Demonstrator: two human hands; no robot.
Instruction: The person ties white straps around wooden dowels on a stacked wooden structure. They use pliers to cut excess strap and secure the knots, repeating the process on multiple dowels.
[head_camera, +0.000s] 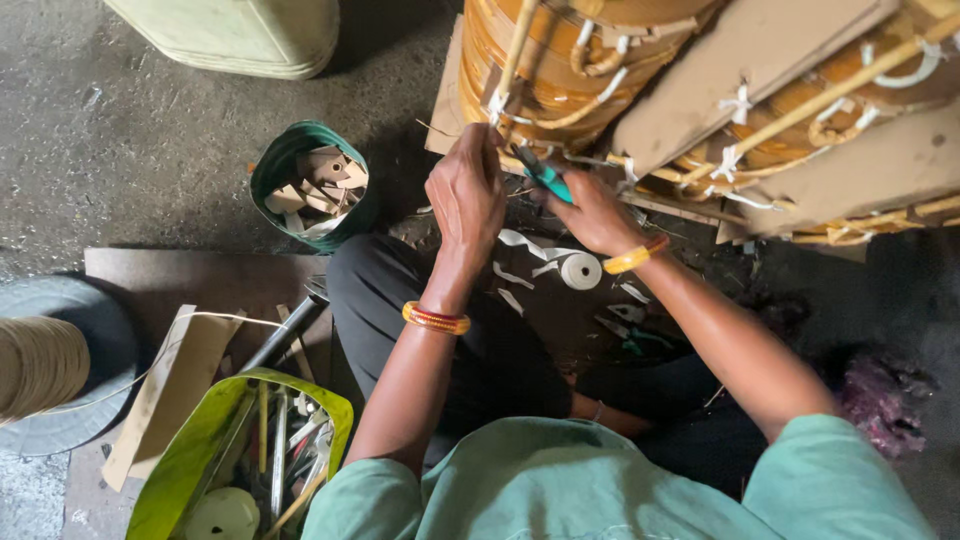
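My left hand (466, 190) reaches up to the big yellow-brown wound coil (560, 70) and pinches a white tie (495, 105) at a thin bamboo-coloured strip (517, 50). My right hand (592, 212) sits beside it, gripping a teal-handled cutter (545, 175) that points toward the same spot. Both wrists wear orange and yellow bangles. A roll of white tape (580, 271) lies on my lap below the hands, its end unrolled.
Cardboard sheets (760, 60) cover more coils at the upper right. A green pot of cardboard pieces (310, 185) stands at the left. A lime bag of tools (240, 450), a spool of thread (40, 365) and a pale canister (240, 35) surround me.
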